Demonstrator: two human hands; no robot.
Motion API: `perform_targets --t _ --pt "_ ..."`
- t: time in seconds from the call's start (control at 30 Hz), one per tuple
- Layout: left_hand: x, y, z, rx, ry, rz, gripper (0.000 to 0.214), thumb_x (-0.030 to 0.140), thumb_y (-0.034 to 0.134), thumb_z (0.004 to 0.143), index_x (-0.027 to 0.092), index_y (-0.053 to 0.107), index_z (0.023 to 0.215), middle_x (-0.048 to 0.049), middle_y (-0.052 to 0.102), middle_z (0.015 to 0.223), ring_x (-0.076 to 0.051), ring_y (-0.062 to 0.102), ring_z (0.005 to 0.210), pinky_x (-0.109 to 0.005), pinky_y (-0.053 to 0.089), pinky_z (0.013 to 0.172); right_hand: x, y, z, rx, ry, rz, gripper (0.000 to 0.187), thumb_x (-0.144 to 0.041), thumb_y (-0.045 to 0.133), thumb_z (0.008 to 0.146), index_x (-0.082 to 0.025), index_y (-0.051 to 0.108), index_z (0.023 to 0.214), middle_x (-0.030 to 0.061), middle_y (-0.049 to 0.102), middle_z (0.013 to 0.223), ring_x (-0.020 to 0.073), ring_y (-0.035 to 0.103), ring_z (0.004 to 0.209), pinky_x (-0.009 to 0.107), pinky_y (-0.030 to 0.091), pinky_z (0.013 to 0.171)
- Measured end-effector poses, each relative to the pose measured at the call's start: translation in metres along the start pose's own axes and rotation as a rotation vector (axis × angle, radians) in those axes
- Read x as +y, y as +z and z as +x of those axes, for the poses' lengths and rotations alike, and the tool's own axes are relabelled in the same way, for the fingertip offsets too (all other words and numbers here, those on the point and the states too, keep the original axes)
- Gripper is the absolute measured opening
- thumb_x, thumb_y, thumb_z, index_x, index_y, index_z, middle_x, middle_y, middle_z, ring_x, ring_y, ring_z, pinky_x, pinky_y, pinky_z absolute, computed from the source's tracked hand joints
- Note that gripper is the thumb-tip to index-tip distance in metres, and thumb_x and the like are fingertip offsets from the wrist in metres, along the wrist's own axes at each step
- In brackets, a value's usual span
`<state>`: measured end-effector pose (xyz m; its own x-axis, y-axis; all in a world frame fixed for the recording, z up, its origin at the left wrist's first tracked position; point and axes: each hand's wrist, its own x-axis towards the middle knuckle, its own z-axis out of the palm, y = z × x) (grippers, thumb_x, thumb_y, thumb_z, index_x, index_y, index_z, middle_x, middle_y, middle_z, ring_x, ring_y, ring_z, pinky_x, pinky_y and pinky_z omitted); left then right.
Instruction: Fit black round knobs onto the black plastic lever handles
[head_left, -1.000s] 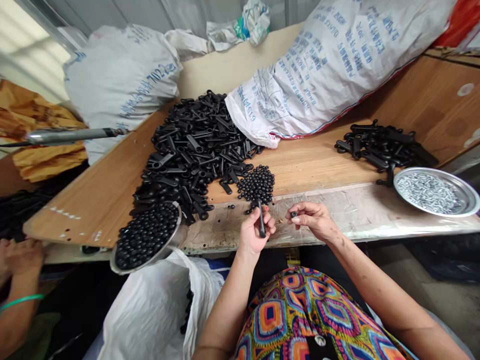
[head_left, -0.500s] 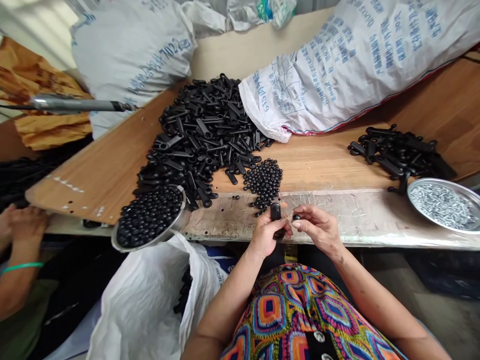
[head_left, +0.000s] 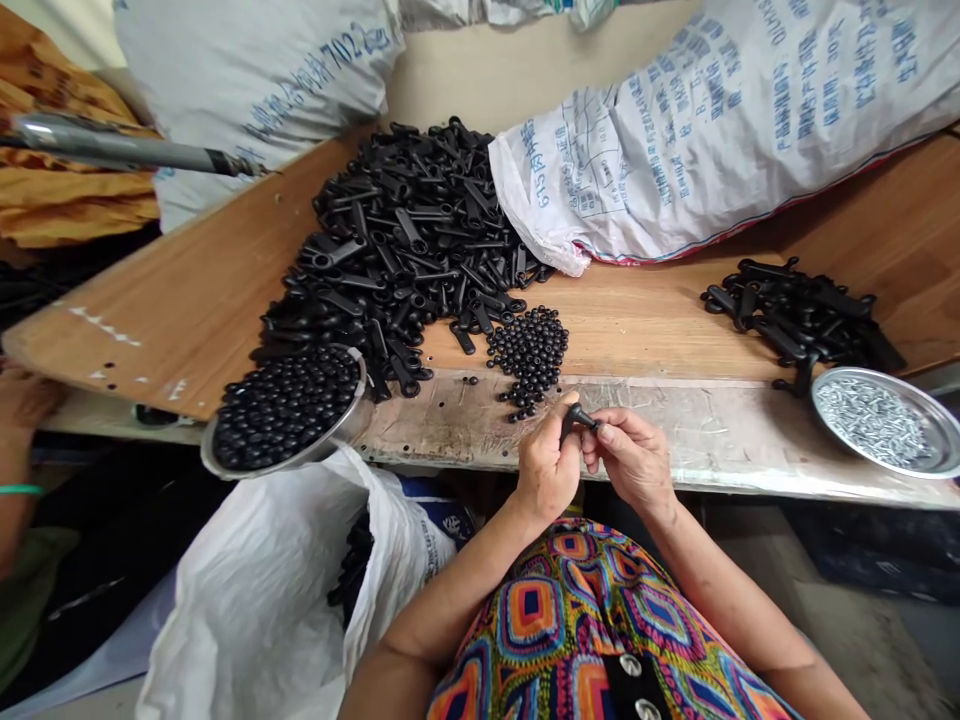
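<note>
My left hand [head_left: 546, 465] is closed around a black plastic crank handle [head_left: 576, 413], tilted so that its rounded end faces up. My right hand [head_left: 637, 460] pinches at the handle's right side; thumb and fingertips mostly hide the small black bead there. Both hands meet just above the table's front edge. Behind them lies a loose cluster of black beads [head_left: 531, 345]. A large heap of black crank handles [head_left: 405, 240] rises behind that cluster to the left.
A metal bowl of black beads [head_left: 360, 415] sits at the left edge, above an open white sack [head_left: 247, 590]. On the right are a dish of metal pins [head_left: 949, 462] and a smaller handle pile [head_left: 802, 310]. A printed sack [head_left: 645, 190] lies behind. Another person's hand [head_left: 22, 400] shows far left.
The handle has turned from upright to tilted toward my right hand. My right fingers have brought the bead against it. The whole view has shifted slightly.
</note>
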<state>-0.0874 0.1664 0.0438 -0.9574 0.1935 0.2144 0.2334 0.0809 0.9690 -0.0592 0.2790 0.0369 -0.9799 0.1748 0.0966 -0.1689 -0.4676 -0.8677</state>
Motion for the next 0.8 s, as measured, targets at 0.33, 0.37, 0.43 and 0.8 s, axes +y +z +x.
perform_targets --t 0.33,0.37,0.43,0.8 --pt "-0.011 0.006 0.002 0.019 0.120 0.165 0.042 0.018 0.050 0.078 0.022 0.054 0.119 -0.0071 0.059 0.117 -0.022 0.054 0.107 -0.032 0.037 0.098 -0.002 0.001 0.000 0.064 0.100 0.125 0.016 -0.032 0.063 0.075 -0.017 0.060 0.077 -0.0022 0.056 0.053 0.0092 0.050 0.041 0.019 0.039 0.033" --pt "-0.013 0.006 0.001 0.031 0.127 0.166 0.041 0.019 0.051 0.078 0.022 0.055 0.119 -0.0077 0.060 0.115 -0.023 0.054 0.106 -0.032 0.037 0.097 -0.002 0.001 0.000 0.069 0.109 0.132 0.016 -0.032 0.063 0.075 -0.017 0.060 0.077 -0.0023 0.056 0.053 0.0090 0.049 0.041 0.018 0.038 0.033" --pt "-0.015 0.007 0.001 0.049 0.135 0.162 0.040 0.022 0.052 0.079 0.022 0.055 0.119 -0.0091 0.062 0.109 -0.023 0.055 0.105 -0.032 0.038 0.096 -0.002 0.001 -0.001 0.076 0.123 0.142 0.016 -0.033 0.063 0.075 -0.017 0.060 0.077 -0.0024 0.056 0.052 0.0086 0.049 0.040 0.018 0.038 0.032" --pt "-0.008 0.013 0.011 0.028 0.062 0.083 0.041 0.033 0.056 0.077 0.018 0.058 0.115 -0.0133 0.063 0.093 -0.028 0.053 0.100 -0.034 0.035 0.094 -0.012 -0.006 0.007 0.064 0.200 0.202 0.020 -0.035 0.064 0.073 -0.018 0.055 0.075 -0.0044 0.052 0.049 0.0080 0.046 0.037 0.015 0.030 0.028"
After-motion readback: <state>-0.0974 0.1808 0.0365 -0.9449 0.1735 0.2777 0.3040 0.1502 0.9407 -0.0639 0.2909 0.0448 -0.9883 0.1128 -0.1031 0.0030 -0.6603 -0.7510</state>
